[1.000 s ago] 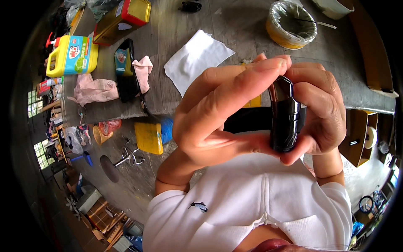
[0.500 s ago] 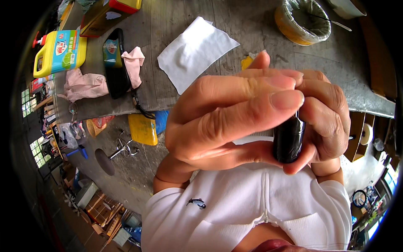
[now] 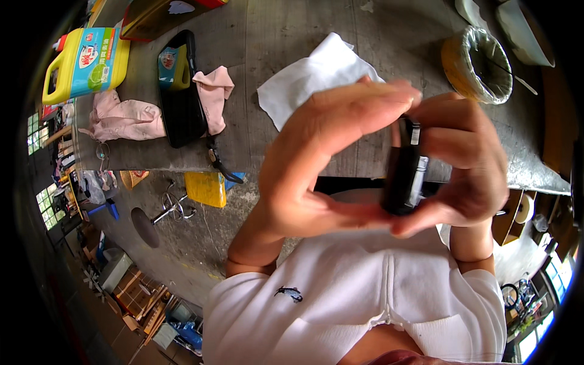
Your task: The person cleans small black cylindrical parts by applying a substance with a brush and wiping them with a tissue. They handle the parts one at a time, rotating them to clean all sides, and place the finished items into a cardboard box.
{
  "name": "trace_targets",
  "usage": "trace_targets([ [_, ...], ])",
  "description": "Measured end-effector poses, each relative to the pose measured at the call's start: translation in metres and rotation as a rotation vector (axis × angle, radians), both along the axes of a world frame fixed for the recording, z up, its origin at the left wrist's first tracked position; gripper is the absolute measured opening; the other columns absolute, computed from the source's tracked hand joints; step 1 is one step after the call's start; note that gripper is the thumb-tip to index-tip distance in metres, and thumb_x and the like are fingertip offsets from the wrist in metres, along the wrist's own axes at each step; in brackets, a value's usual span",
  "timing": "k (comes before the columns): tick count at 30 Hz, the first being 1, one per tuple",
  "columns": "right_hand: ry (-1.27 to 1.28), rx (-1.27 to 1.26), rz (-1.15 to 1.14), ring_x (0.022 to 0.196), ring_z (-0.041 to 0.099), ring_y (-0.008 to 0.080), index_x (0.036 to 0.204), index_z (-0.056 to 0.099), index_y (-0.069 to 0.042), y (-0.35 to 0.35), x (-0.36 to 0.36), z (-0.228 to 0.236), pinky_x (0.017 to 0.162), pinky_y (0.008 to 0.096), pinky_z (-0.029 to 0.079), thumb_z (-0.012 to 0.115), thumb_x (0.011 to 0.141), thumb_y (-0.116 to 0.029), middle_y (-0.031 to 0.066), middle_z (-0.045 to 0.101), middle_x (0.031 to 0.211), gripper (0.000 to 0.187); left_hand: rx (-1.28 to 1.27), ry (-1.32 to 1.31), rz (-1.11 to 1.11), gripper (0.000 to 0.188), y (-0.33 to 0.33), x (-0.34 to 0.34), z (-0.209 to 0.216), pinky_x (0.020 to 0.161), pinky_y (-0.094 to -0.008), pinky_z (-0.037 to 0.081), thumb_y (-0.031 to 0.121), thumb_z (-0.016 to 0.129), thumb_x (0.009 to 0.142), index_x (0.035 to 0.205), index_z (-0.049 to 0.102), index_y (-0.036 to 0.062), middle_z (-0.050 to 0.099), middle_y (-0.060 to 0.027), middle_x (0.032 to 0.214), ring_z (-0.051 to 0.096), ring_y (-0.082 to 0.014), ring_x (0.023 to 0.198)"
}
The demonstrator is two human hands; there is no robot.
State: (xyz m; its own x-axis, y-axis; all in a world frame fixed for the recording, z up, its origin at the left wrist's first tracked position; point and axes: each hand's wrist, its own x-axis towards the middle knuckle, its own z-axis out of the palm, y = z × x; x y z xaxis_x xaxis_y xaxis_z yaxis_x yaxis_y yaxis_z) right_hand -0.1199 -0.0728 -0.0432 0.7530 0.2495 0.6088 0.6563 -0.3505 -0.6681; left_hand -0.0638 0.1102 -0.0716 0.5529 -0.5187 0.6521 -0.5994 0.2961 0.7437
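Both hands are gripping a small black gadget (image 3: pixel 403 176): left hand (image 3: pixel 328 164) and right hand (image 3: pixel 465 164) each closing their grip tight around it, white cloth (image 3: pixel 310 82) lying on the surface (image 3: pixel 274 140) just beyond.

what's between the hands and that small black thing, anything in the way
Nothing visible: the left hand and the right hand both hold the small black object directly, fingers and thumbs closed around it, raised above the grey table in front of the person's white shirt.
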Motion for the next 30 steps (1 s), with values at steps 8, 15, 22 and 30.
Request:
trace_targets([
  [8, 0.082, -0.015, 0.071, 0.073, 0.056, 0.0254, 0.089, 0.056, 0.005, 0.025, 0.023, -0.007, 0.063, 0.0347, 0.045, 0.078, 0.053, -0.052, 0.0152, 0.056, 0.083, 0.071, -0.106, 0.428, 0.055, 0.081, 0.022, -0.016, 0.0, 0.093, -0.0358, 0.044, 0.013, 0.085, 0.057, 0.125, 0.045, -0.0049, 0.053, -0.0182, 0.12, 0.054, -0.0246, 0.11],
  [15, 0.282, 0.272, 0.056, 0.083, 0.055, 0.024, 0.101, 0.053, 0.006, 0.048, 0.029, -0.014, 0.069, 0.0317, 0.044, 0.068, 0.071, -0.053, 0.0168, 0.056, 0.093, 0.068, -0.079, 0.382, 0.097, 0.092, 0.043, -0.006, -0.005, 0.094, -0.0402, 0.044, 0.013, 0.086, 0.057, 0.131, 0.035, -0.0057, 0.052, -0.0258, 0.119, 0.053, -0.0313, 0.112],
  [22, 0.265, -0.457, -0.416, 0.084, 0.056, 0.0246, 0.107, 0.057, -0.005, 0.064, 0.047, -0.018, 0.069, 0.0335, 0.046, 0.067, 0.069, -0.007, 0.0091, 0.056, 0.1, 0.04, 0.007, -0.003, 0.297, 0.083, 0.062, 0.009, 0.001, 0.094, -0.0431, 0.043, 0.006, 0.084, 0.055, 0.125, 0.04, -0.0047, 0.056, -0.0271, 0.114, 0.055, -0.0348, 0.11],
  [30, 0.543, -0.014, -0.45, 0.067, 0.052, 0.0066, 0.088, 0.059, -0.001, 0.064, 0.043, -0.009, 0.065, 0.0196, 0.042, 0.066, 0.072, 0.005, 0.0004, 0.056, 0.078, 0.018, 0.013, 0.023, 0.349, 0.064, 0.069, 0.011, 0.012, 0.101, -0.0406, 0.034, -0.001, 0.078, 0.057, 0.116, 0.053, -0.0028, 0.06, -0.0156, 0.117, 0.055, -0.0291, 0.114],
])
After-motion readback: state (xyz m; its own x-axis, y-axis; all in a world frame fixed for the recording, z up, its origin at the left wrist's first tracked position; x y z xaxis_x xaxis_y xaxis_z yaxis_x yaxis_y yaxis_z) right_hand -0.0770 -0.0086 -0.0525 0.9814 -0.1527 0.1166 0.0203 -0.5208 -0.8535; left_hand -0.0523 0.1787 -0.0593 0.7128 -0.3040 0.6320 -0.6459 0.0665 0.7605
